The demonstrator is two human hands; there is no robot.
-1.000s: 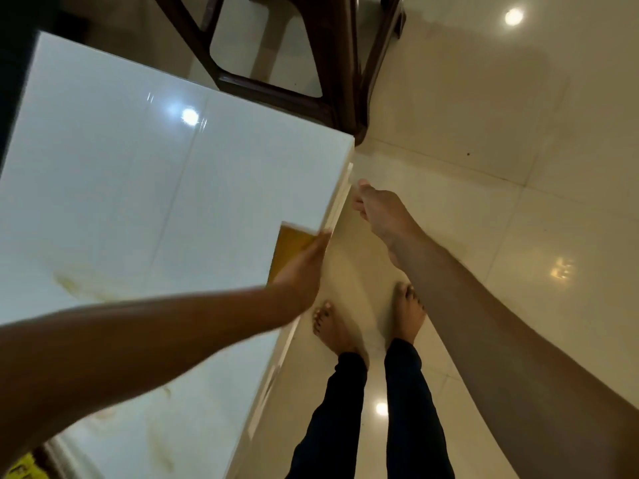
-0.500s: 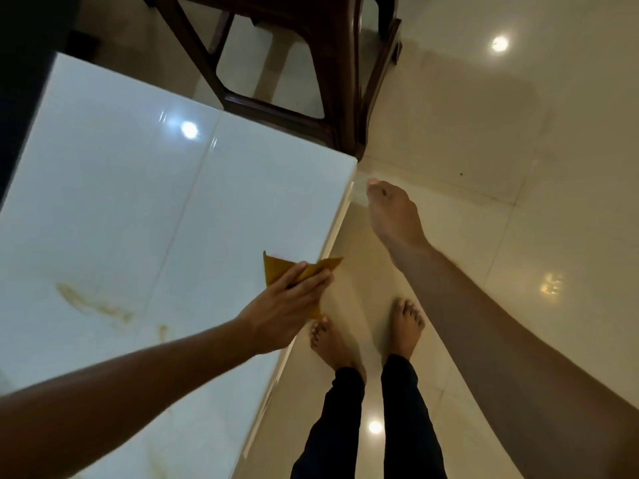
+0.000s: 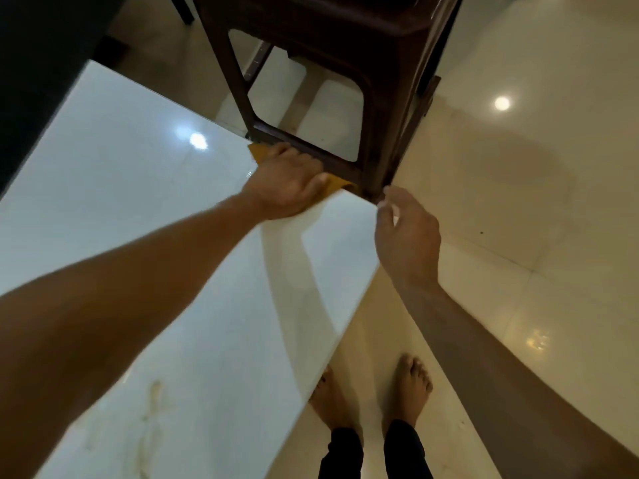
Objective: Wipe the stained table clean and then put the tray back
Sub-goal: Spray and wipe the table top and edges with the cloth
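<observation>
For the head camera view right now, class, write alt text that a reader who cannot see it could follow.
A person's left hand presses a yellow cloth onto the far corner of a glossy white table, beside a dark brown stool. The right hand hovers, loosely curled, at the table's edge. Brownish stains remain on the near part of the tabletop.

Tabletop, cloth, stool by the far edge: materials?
Tabletop: glossy white, probably glass or polished stone; it mirrors a ceiling light. Cloth under the left hand: thin yellow fabric, maybe microfibre; matte. Stool: dark brown, likely moulded plastic; rounded one-piece legs.
</observation>
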